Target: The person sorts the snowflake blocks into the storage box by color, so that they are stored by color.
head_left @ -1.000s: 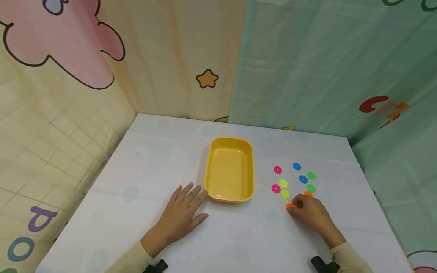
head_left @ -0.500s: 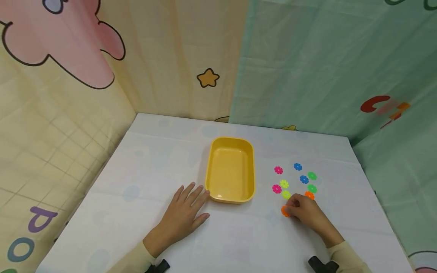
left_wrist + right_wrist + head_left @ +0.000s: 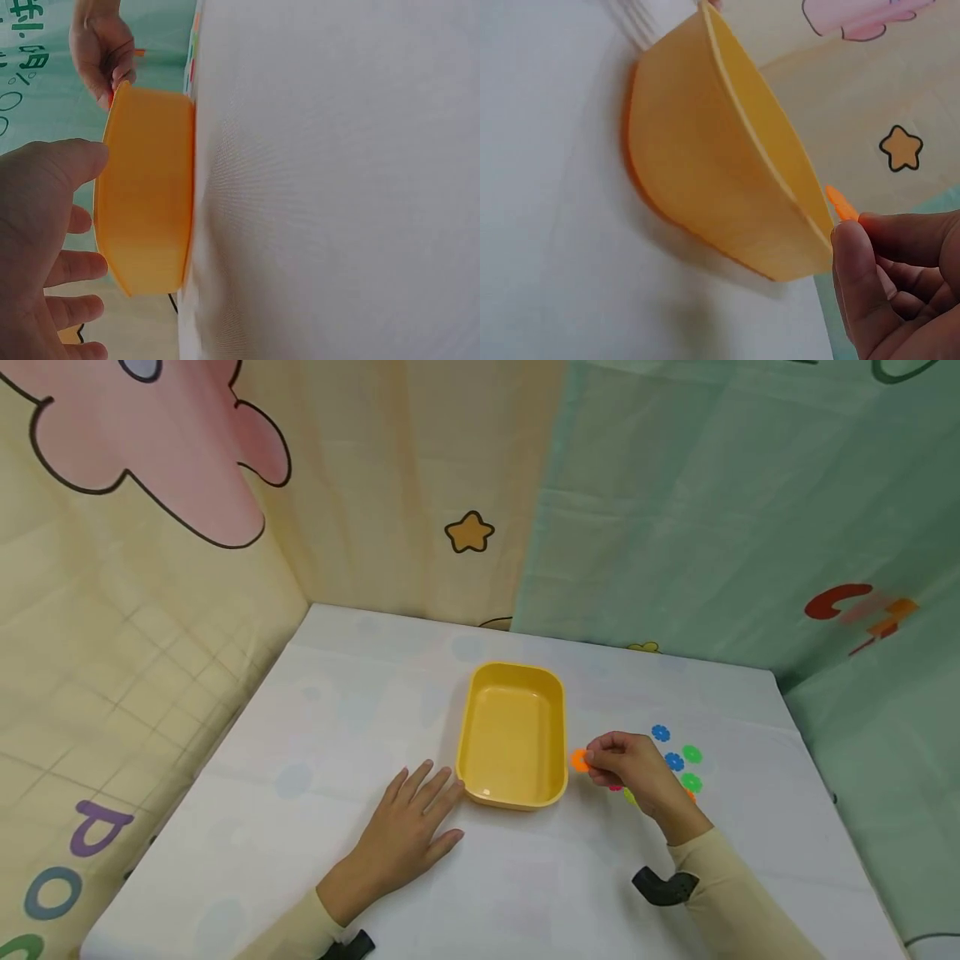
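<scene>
The right hand [image 3: 633,777] pinches an orange disc [image 3: 579,761] between thumb and fingertips, just right of the tray [image 3: 512,735]. The orange disc is raised above the white counter [image 3: 525,893]; in the right wrist view it stands nearly edge-on, close to the height of the tray's rim. Whether it touches the rim cannot be told.

The left hand [image 3: 405,839] has its fingers straight and spread at the tray's near left corner, palm down, gripping nothing. A fingertip meets the rim in the head view, though contact is hard to judge.

The tray is yellow, with rounded corners, and sits upright near the middle of the counter, its long sides running from near to far.

Right of the right hand, 2 blue discs [image 3: 674,762] lie flat on the counter, with 2 green discs [image 3: 692,754] farther right. Nearer, another orange disc [image 3: 691,796] is mostly hidden by the right hand. Slivers of a pink disc [image 3: 616,787] and a yellow disc [image 3: 629,797] show at that hand's near side.

The person wears beige sleeves [image 3: 735,893], with a black fitting [image 3: 666,888] at each wrist. Past the counter's far edge hang a yellow curtain [image 3: 360,527] printed with a star [image 3: 470,532] and, to the right, a green curtain [image 3: 675,510].
</scene>
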`<control>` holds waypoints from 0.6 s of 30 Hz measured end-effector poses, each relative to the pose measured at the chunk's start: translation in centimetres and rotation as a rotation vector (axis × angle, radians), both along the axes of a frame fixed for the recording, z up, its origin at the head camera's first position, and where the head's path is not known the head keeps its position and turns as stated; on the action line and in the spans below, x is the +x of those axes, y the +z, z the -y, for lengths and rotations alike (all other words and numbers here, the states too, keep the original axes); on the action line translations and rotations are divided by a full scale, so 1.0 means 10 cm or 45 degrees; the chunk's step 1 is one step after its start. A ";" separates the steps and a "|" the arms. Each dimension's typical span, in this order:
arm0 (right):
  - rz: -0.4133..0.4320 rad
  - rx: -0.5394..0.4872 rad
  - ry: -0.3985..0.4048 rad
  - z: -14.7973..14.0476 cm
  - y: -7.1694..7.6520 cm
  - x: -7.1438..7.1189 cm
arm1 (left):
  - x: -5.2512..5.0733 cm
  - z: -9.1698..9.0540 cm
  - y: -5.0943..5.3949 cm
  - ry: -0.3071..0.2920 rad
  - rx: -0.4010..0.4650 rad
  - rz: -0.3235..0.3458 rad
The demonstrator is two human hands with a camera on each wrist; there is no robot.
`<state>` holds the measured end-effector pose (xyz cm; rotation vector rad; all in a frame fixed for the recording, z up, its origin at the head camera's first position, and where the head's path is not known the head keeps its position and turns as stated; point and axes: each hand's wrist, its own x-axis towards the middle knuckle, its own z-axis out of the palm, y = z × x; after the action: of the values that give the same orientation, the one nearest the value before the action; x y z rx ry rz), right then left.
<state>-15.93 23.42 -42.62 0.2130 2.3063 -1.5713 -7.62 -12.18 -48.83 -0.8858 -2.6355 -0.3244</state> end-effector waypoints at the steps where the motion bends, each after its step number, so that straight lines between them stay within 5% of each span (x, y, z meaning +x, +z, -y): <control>1: 0.005 -0.006 -0.006 0.04 0.02 -0.05 | 0.00 0.00 0.00 -0.002 0.003 0.001; 18: -0.011 -0.071 -0.012 0.83 0.19 -0.81 | 0.00 0.00 -0.01 -0.017 0.063 -0.010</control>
<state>-24.00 15.14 -40.73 0.2040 2.2675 -1.6417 -7.59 -12.16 -48.93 -0.8869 -2.6040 -0.3873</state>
